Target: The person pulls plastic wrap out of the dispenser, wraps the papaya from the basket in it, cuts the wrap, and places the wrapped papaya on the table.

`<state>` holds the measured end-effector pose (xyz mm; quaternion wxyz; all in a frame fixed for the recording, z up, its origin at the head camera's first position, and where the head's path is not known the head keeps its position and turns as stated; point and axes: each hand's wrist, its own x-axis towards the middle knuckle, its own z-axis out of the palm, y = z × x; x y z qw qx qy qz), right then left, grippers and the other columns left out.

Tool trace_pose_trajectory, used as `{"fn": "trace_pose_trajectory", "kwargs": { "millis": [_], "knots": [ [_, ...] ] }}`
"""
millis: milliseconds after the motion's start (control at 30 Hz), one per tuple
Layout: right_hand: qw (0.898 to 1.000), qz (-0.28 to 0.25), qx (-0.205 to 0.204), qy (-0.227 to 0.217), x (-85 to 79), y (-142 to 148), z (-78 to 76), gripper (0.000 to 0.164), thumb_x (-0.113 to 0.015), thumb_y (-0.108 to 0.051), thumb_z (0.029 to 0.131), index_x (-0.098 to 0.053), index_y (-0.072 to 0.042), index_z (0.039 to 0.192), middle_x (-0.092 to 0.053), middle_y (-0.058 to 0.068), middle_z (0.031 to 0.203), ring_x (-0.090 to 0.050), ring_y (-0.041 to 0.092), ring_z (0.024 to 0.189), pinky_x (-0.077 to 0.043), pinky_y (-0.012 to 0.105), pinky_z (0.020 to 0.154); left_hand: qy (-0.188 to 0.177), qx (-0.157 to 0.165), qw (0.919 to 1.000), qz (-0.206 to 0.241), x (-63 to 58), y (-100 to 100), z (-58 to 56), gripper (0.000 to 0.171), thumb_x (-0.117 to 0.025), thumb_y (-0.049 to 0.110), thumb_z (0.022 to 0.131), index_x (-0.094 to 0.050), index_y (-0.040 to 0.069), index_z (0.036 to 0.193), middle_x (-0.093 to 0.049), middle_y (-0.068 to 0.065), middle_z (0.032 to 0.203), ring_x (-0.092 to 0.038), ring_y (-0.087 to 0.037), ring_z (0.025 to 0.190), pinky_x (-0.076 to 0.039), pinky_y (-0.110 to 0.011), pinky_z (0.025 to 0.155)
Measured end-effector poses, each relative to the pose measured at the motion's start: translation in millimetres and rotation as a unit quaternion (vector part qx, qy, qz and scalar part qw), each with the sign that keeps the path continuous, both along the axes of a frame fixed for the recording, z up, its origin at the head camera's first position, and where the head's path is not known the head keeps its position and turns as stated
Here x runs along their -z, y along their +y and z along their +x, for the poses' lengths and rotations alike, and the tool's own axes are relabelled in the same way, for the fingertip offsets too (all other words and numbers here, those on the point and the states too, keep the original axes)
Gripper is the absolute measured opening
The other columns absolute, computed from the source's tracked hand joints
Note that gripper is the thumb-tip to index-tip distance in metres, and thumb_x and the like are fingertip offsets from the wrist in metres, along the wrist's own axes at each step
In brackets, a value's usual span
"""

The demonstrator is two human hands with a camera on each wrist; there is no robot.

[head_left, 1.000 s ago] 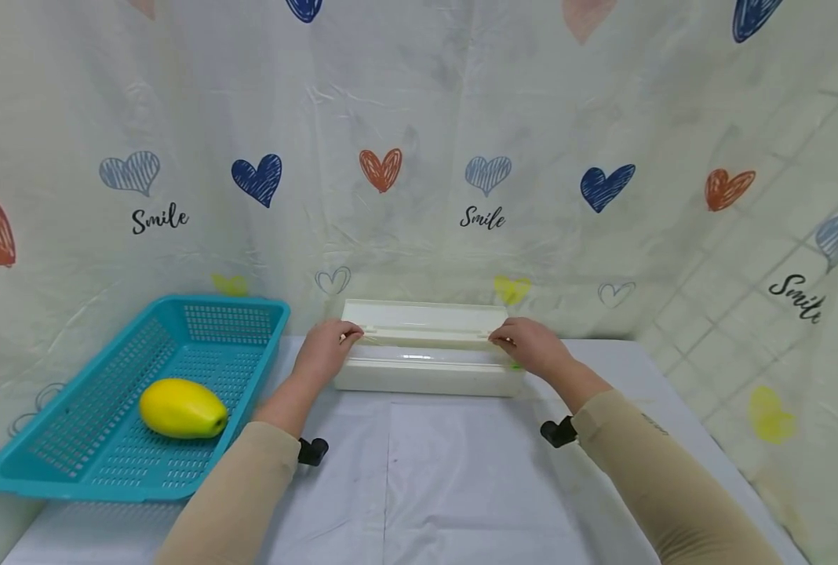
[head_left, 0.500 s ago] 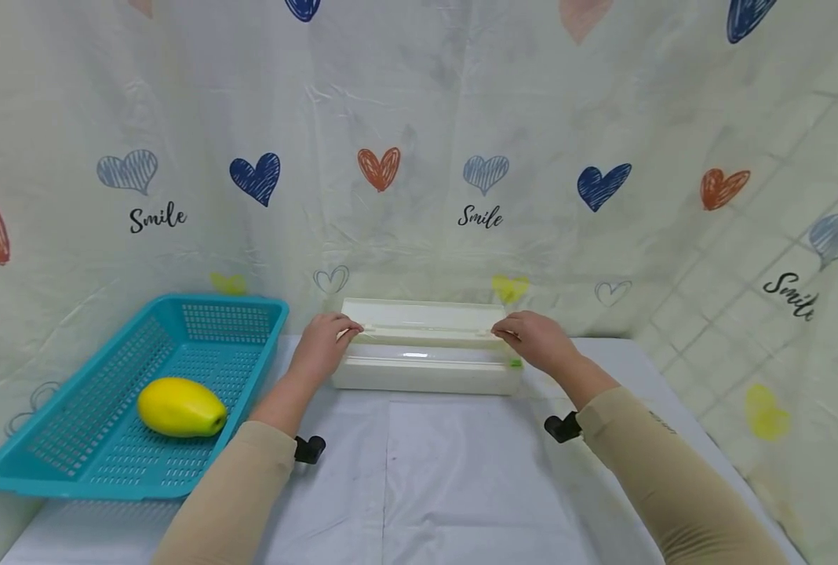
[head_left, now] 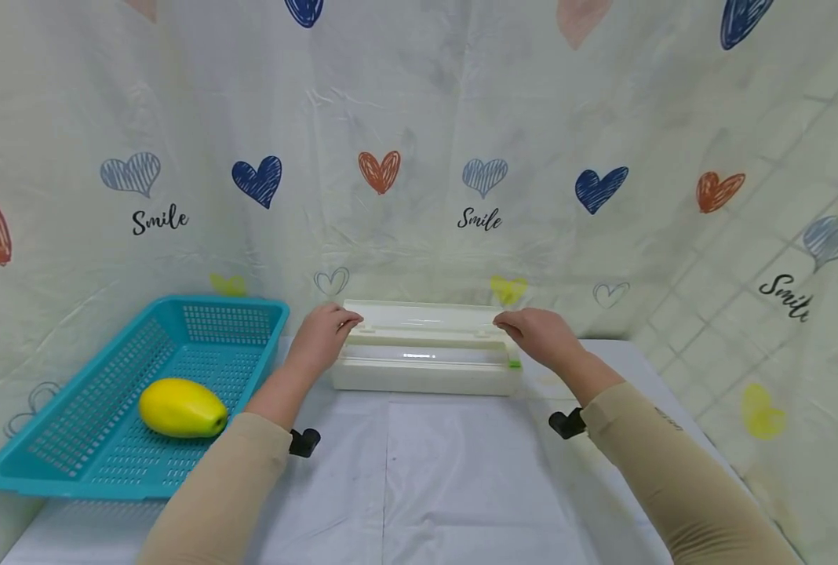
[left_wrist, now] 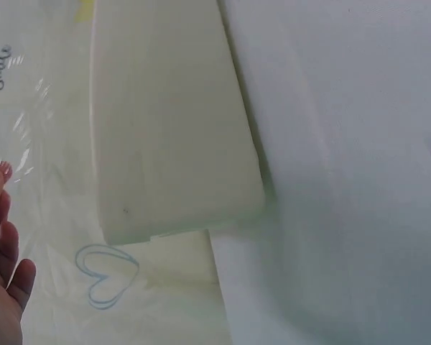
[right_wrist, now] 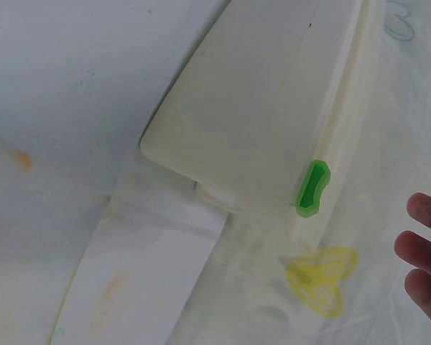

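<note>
A white cling film dispenser box (head_left: 426, 381) stands lengthwise at the back of the table, its lid (head_left: 426, 315) raised behind it. Inside lies a shiny roll of cling film (head_left: 419, 355). Above the box's left end, the left hand (head_left: 320, 339) pinches the clear film between thumb and forefinger; the other fingers are loosely bent in the left wrist view. Over the right end, the right hand (head_left: 541, 337) has thumb and fingertips together at the film's other corner. The stretched film itself is barely visible. A green slider (right_wrist: 314, 188) sits at the box's right end.
A blue perforated basket (head_left: 256, 392) stands at the left, near the left forearm, with a yellow papaya-like fruit (head_left: 182, 408) inside. A white cloth (head_left: 419, 471) covers the table. Behind it hangs a plastic curtain (head_left: 419, 243) printed with hearts.
Both hands have risen slightly from the lid's lower edge, and the right hand has shifted a little right. More of the roll and the green slider show. Basket and fruit stay put.
</note>
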<state>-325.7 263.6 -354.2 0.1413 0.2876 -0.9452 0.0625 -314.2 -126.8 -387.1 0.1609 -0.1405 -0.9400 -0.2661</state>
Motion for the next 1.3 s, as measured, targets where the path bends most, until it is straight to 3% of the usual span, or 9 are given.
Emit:
{"fn": "trace_pose_trajectory", "kwargs": {
  "millis": [200,433,667,800,933,1300],
  "knots": [
    [1.000,0.014,0.009,0.001,-5.5,2.3,1.4,0.025,-0.063,-0.019,0.098,-0.071,-0.011,0.120,-0.074,0.008,0.104,-0.070,0.029,0.091,-0.056,0.046,0.080,0.000,0.017,0.9995,-0.025,-9.0,2.4,2.3,0.031,-0.062,0.012,0.098,-0.068,0.013,0.128,-0.063,-0.008,0.103,-0.057,-0.028,0.100,-0.052,-0.038,0.083],
    [1.000,0.017,0.003,0.001,-15.3,5.3,5.8,0.028,-0.063,-0.012,0.097,-0.070,-0.011,0.124,-0.073,0.009,0.112,-0.069,0.029,0.099,-0.056,0.046,0.083,0.005,0.032,0.9993,-0.021,-19.1,4.0,3.8,0.019,-0.061,0.013,0.100,-0.074,0.010,0.113,-0.063,-0.006,0.103,-0.057,-0.028,0.102,-0.051,-0.040,0.087],
    [0.999,-0.020,0.024,-0.036,-26.8,-2.3,10.1,0.025,-0.063,-0.014,0.098,-0.072,-0.011,0.121,-0.071,0.005,0.116,-0.066,0.027,0.109,-0.052,0.046,0.093,0.028,0.018,0.9986,-0.040,-23.8,-1.3,1.8,0.019,-0.057,0.016,0.102,-0.073,0.014,0.112,-0.066,-0.006,0.115,-0.058,-0.030,0.111,-0.049,-0.044,0.094],
    [0.998,-0.026,0.026,-0.045,-30.6,-5.7,9.8,0.025,-0.062,-0.017,0.099,-0.072,-0.011,0.121,-0.072,0.005,0.113,-0.067,0.027,0.106,-0.052,0.047,0.092,0.034,0.009,0.9984,-0.043,-25.1,-5.7,0.8,0.021,-0.057,0.017,0.102,-0.072,0.015,0.117,-0.070,-0.004,0.116,-0.061,-0.028,0.113,-0.049,-0.044,0.097],
    [0.999,-0.025,0.022,-0.039,-34.7,-5.5,9.3,0.024,-0.062,-0.017,0.099,-0.072,-0.012,0.120,-0.073,0.005,0.110,-0.068,0.028,0.102,-0.053,0.047,0.090,0.037,0.020,0.9980,-0.047,-28.1,-9.1,0.6,0.024,-0.058,0.017,0.101,-0.071,0.014,0.121,-0.071,-0.005,0.114,-0.063,-0.027,0.109,-0.051,-0.043,0.093],
    [0.998,-0.013,0.022,-0.052,-55.4,-4.4,10.0,0.030,-0.061,-0.015,0.099,-0.068,-0.013,0.128,-0.072,0.008,0.113,-0.068,0.029,0.102,-0.052,0.049,0.089,0.008,0.050,0.9983,-0.029,-48.8,-12.6,4.0,0.026,-0.057,0.016,0.102,-0.070,0.012,0.124,-0.069,-0.007,0.119,-0.062,-0.027,0.114,-0.050,-0.043,0.096]
  ]
}}
